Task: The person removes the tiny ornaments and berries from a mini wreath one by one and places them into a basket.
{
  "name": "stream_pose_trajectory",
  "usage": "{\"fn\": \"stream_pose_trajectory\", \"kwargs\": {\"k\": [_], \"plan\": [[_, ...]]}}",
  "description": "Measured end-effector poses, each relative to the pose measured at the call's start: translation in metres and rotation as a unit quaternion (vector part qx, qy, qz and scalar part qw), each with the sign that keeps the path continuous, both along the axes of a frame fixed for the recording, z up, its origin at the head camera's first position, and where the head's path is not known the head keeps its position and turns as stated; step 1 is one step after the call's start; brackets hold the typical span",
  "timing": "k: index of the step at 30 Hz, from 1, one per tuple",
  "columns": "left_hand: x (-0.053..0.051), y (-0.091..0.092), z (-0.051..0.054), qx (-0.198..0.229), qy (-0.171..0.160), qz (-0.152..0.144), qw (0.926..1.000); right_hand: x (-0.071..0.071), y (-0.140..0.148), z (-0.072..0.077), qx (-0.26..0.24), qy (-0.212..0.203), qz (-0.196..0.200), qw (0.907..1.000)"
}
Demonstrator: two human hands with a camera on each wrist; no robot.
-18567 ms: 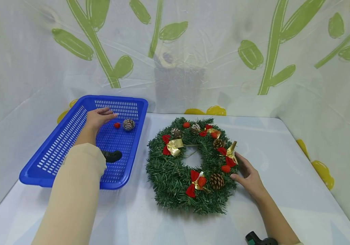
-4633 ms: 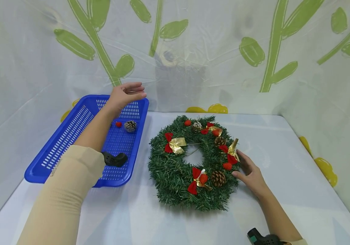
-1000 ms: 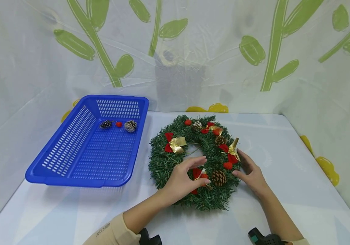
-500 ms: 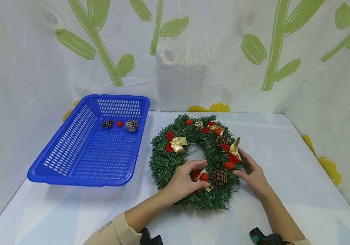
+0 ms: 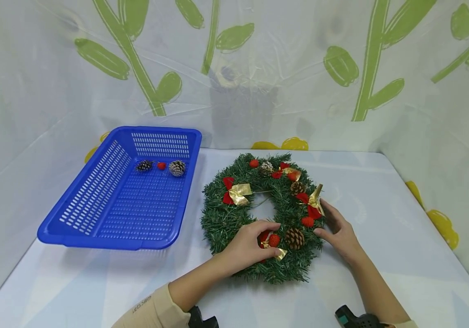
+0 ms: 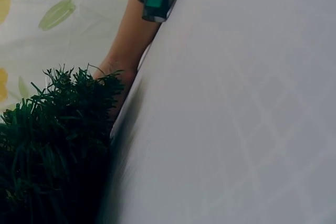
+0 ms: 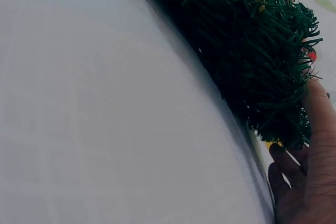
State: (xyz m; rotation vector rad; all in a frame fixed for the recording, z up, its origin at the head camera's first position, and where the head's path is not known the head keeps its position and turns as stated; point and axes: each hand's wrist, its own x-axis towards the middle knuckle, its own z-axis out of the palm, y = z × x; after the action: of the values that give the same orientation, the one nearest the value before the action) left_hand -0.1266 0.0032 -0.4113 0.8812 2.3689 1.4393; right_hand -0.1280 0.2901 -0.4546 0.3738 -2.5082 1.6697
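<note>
A green wreath point(image 5: 222, 223) lies on the table with red and gold bows, red berries and pinecones on it. My left hand point(image 5: 244, 248) is over its lower part, fingers and thumb curled round a red and gold bow point(image 5: 281, 254) beside a red berry point(image 5: 274, 240); the palm hides part of the bow. At the wreath's right edge, my right hand point(image 5: 343, 239) grips the greenery, thumb in front. The right wrist view shows that hand point(image 7: 317, 171) against the wreath point(image 7: 247, 61). Only greenery point(image 6: 58, 140) and the right forearm point(image 6: 128, 40) appear in the left wrist view.
A blue basket point(image 5: 136, 243) stands left of the wreath, holding a dark pinecone point(image 5: 144, 165), a red berry point(image 5: 161, 166) and a frosted pinecone point(image 5: 176, 168). The white table point(image 5: 365, 182) ends at a patterned curtain behind.
My left hand has come from above the basket to the wreath's lower bow, its fingers now slightly lower. A small pinecone at the wreath's upper left is gone since the earliest frame. My right hand stays put.
</note>
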Motion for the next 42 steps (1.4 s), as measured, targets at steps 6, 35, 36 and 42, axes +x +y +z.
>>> {"fn": "stream_pose_trajectory", "kwargs": {"k": [6,35,36,42], "plan": [[-0.0011,0.0,0.0011,-0.011,0.011,-0.004,0.9999,0.0,0.0006,-0.0014,-0.007,0.002,0.001,1.0],[0.0035,-0.0038,-0.0033,0.054,0.057,0.011,0.9969,0.0006,0.0,-0.0021,-0.009,-0.001,0.005,0.9999],[0.0037,-0.0041,-0.0031,0.06,0.057,0.012,0.9965,0.0007,-0.0001,-0.0019,-0.01,-0.001,0.005,0.9999],[0.0026,-0.0047,-0.0042,0.102,0.031,0.023,0.994,0.0004,0.0003,-0.0022,-0.013,0.0,0.005,0.9999]]}}
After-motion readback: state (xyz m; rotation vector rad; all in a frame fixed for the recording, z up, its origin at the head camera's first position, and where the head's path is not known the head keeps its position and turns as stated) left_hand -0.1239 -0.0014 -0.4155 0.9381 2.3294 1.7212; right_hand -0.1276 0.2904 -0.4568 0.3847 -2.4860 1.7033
